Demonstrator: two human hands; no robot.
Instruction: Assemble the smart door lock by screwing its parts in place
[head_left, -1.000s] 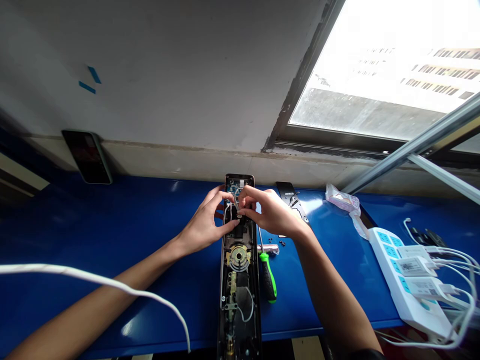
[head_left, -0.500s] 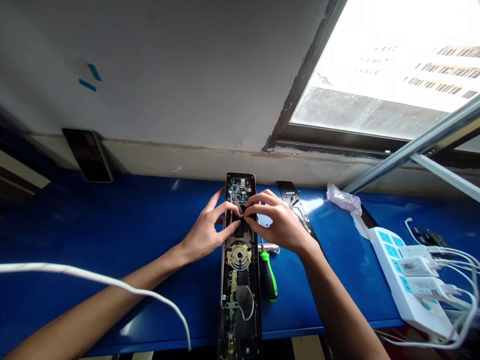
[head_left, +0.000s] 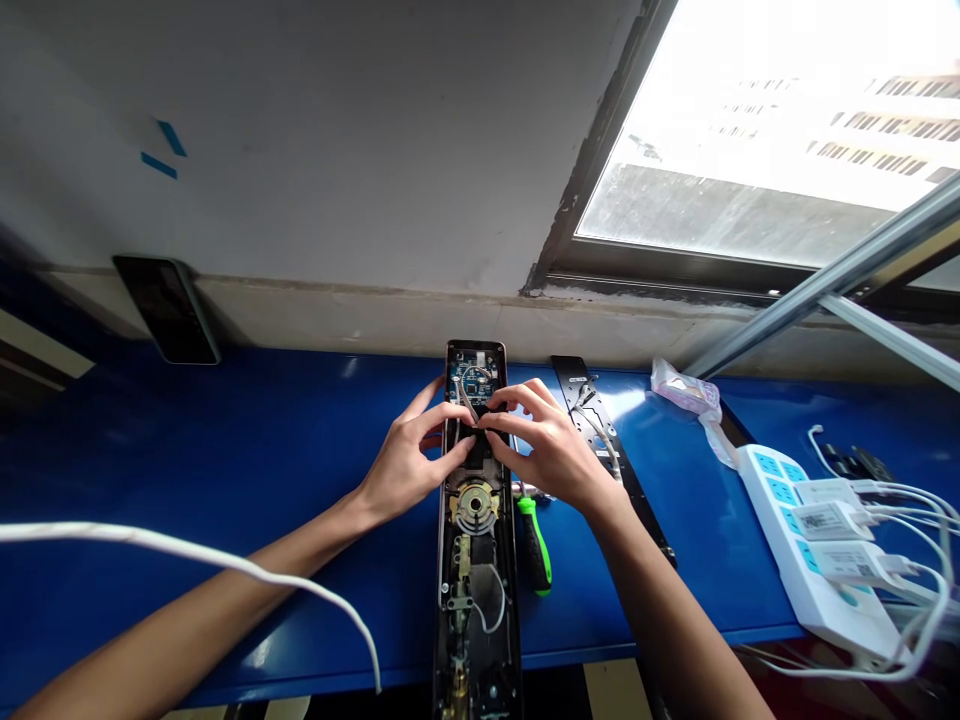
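Observation:
A long black lock housing (head_left: pixel 478 535) lies open on the blue table, its inner parts facing up. At its far end sits a blue circuit board (head_left: pixel 472 383), from which a thin grey cable (head_left: pixel 466 400) runs down to my fingertips. My left hand (head_left: pixel 412 460) reaches in from the left, thumb and index finger closing on the cable's end, other fingers against the housing's side. Opposite it, my right hand (head_left: pixel 551 440) pinches at the same cable end with thumb and index finger. The small connector between the fingertips is mostly hidden.
Right of the housing lies a green-and-black screwdriver (head_left: pixel 534 545). Beyond my right hand is a black plate (head_left: pixel 626 470) with cables. A white power strip (head_left: pixel 795 570) with chargers stands far right. A phone (head_left: pixel 169 310) leans on the wall; a white cable (head_left: pixel 225 562) crosses my left forearm.
The view has shifted slightly, so everything sits a little further left and up. Both hands stay at the cable end, with only small finger movement.

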